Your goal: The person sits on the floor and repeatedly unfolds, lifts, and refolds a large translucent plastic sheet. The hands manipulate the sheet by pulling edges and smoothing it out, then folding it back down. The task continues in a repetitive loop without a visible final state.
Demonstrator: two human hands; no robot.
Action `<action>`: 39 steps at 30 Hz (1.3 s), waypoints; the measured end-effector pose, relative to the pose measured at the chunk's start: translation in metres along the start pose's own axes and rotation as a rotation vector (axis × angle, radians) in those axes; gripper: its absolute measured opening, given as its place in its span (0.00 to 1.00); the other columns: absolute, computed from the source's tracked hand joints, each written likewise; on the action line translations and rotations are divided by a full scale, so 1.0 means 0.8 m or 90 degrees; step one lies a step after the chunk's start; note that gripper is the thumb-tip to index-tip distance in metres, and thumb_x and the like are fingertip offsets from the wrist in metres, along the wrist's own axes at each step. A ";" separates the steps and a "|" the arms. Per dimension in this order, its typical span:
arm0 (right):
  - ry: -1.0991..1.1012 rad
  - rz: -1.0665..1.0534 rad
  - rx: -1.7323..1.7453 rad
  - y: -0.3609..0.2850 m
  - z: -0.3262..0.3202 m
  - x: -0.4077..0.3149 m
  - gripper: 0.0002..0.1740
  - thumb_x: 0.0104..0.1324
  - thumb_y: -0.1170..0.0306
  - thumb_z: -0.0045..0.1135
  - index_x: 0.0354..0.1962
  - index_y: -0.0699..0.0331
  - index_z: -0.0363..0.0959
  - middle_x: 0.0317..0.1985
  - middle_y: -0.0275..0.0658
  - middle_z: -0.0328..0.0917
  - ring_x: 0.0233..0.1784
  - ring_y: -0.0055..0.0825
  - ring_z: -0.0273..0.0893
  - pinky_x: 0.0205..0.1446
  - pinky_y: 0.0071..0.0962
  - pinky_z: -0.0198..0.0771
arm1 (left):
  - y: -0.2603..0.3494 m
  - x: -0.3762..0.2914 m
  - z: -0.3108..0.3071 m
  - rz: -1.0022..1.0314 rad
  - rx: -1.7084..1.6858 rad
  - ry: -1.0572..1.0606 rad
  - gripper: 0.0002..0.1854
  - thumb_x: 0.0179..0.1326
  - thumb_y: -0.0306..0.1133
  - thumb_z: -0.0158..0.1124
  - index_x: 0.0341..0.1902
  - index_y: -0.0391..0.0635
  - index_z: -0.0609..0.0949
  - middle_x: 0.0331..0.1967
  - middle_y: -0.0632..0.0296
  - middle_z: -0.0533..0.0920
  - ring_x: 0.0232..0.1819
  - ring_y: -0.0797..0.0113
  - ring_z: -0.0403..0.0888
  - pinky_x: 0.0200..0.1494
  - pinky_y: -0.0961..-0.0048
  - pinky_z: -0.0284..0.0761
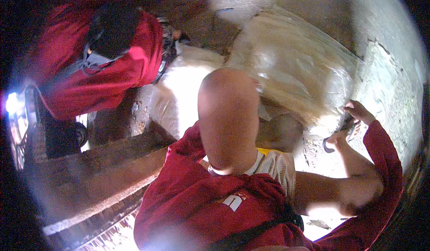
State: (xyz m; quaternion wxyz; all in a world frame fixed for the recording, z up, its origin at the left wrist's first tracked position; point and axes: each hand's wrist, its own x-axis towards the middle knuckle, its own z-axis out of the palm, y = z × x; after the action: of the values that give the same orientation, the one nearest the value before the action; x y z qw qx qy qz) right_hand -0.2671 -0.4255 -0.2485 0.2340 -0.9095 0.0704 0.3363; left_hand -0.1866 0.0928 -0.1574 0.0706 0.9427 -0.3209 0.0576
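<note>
My right hand [359, 111] reaches out at the right in a red sleeve, fingers curled at the near corner of a large plastic-wrapped bundle [289, 59]. Whether the fingers grip anything cannot be made out. Just below that hand is my bare foot [338, 139] in a dark sandal. My left sleeve [186, 138] runs up behind my raised bare knee [228, 116], which hides the left hand. Beyond the knee lies a pale wrapped bundle [181, 83], partly washed out by glare.
A person in red clothing [100, 89] crouches close at the upper left, head bent down. A long wooden beam [111, 183] crosses the lower left, near a dark box-like object [62, 136]. On the right rises a rough pale wall-like surface [383, 73].
</note>
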 end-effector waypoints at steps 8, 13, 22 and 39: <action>-0.038 -0.036 -0.142 -0.032 -0.033 0.021 0.20 0.60 0.57 0.55 0.37 0.68 0.72 0.39 0.50 0.77 0.47 0.43 0.74 0.52 0.37 0.68 | 0.118 0.053 -0.218 -0.085 -0.138 -0.217 0.11 0.50 0.29 0.56 0.38 0.43 0.83 0.41 0.52 0.80 0.33 0.54 0.80 0.34 0.62 0.76; 0.042 -0.064 -0.203 -0.047 -0.061 0.020 0.22 0.60 0.58 0.55 0.45 0.66 0.69 0.47 0.53 0.71 0.51 0.47 0.70 0.54 0.37 0.65 | 0.006 0.016 0.014 -0.277 -0.232 -0.191 0.23 0.53 0.49 0.58 0.49 0.51 0.79 0.47 0.53 0.78 0.45 0.59 0.78 0.48 0.63 0.72; -0.008 -0.055 -0.286 -0.030 -0.070 0.032 0.30 0.61 0.55 0.52 0.52 0.71 0.66 0.53 0.55 0.68 0.59 0.48 0.64 0.64 0.37 0.58 | -0.225 -0.043 0.071 -0.108 0.294 -0.122 0.16 0.49 0.47 0.59 0.42 0.62 0.82 0.50 0.71 0.77 0.59 0.67 0.66 0.62 0.52 0.52; 0.102 -0.168 -0.173 -0.016 -0.081 0.011 0.20 0.57 0.56 0.57 0.35 0.65 0.70 0.32 0.48 0.76 0.38 0.43 0.74 0.42 0.38 0.68 | -0.100 -0.088 -0.149 -0.063 0.083 0.439 0.06 0.40 0.26 0.66 0.25 0.49 0.82 0.22 0.68 0.79 0.24 0.66 0.78 0.29 0.72 0.73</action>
State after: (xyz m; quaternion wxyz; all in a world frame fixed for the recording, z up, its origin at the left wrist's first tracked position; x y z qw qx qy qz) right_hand -0.2192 -0.4449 -0.2062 0.1449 -0.9579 -0.0768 0.2357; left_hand -0.2005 0.2180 -0.0587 0.1169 0.8846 -0.2279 0.3897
